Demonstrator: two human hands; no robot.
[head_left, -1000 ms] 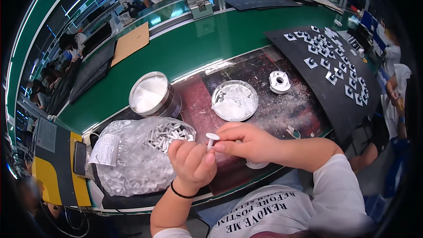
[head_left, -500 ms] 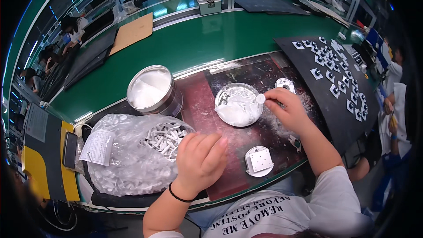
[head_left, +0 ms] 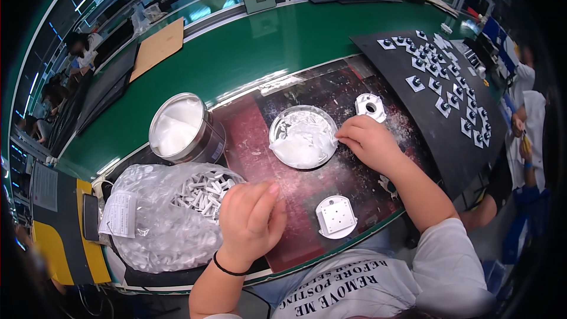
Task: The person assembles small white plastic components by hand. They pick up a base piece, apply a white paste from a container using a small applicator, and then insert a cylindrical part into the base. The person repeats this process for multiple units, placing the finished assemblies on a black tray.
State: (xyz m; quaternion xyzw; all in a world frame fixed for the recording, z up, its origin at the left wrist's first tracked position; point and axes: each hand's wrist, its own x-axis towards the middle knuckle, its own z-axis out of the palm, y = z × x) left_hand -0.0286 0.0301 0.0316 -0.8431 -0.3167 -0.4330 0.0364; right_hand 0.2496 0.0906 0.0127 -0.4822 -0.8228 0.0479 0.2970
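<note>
Thumb and fingers of my right hand (head_left: pixel 371 143) are pinched at the right rim of a shallow round metal dish (head_left: pixel 282 123) with white paste (head_left: pixel 308 142) in it. A small white round piece sits between these fingertips, mostly hidden now. My left hand (head_left: pixel 251 217) hovers by the right edge of a clear plastic bag (head_left: pixel 156 224), its fingers curled and pressed together; what they hold, if anything, is hidden. Small white cylindrical pieces (head_left: pixel 204 194) show in the bag's opening. Between my arms lies a white round-sided plate with small holes (head_left: pixel 336 217).
An open tin (head_left: pixel 204 145) of white paste stands behind the bag. A white part with a round hole (head_left: pixel 371 108) lies beyond my right hand. On the right, a black board (head_left: pixel 407 118) carries several small white square parts with dark centres. A phone (head_left: pixel 90 217) rests left of the bag.
The whole view has shifted, so things appear further left. The white round piece in my right hand has turned and is now mostly hidden at the dish rim. My left hand stays curled.
</note>
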